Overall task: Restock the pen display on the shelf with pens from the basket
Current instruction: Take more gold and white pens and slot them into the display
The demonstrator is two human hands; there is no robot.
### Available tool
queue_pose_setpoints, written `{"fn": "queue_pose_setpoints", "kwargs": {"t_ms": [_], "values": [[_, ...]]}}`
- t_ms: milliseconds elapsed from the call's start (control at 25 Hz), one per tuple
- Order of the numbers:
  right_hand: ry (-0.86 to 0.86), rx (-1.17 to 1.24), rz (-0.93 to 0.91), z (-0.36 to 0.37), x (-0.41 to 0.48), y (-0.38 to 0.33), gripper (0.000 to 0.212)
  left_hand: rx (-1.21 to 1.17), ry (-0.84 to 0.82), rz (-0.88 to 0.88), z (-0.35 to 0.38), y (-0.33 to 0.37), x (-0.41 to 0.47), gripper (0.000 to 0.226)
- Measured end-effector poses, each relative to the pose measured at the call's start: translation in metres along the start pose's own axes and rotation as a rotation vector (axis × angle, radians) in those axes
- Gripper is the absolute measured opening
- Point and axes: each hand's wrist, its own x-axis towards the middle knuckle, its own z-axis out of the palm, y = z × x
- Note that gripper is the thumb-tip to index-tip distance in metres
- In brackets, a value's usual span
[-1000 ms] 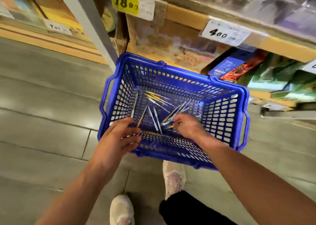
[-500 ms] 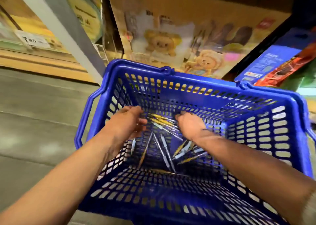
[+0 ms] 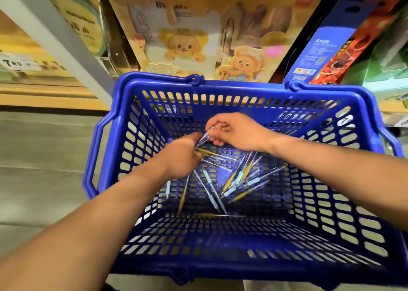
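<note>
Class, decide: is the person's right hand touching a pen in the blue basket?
Touching. Head view shows the right hand pinching a clear pen above the basket floor.

Warm indoor light, bright, falling from above. Basket (image 3: 242, 87) rim evenly lit; its near wall and bottom sit in deep blue shade. Small glints on the clear barrels of the pens (image 3: 234, 178); those between left hand (image 3: 183, 158) and right hand (image 3: 238, 131) are smeared. Cartoon box (image 3: 183, 45) on the shelf soft, print unreadable; price label (image 3: 15, 63) at far left blurred too. Dull sheen on the floor (image 3: 44, 158). Wide-angle stretch: basket rim bows, shelf post (image 3: 55, 32) leans, forearms balloon toward the 2 lower corners.
</note>
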Motion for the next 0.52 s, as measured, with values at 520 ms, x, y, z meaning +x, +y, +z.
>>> {"fn": "queue_pose_setpoints", "kwargs": {"t_ms": [520], "values": [[-0.057, -0.933, 0.306, 0.038, -0.003, 0.051, 0.032, -0.53, 0.102, -0.281, -0.015, -0.022, -0.011, 0.019]]}}
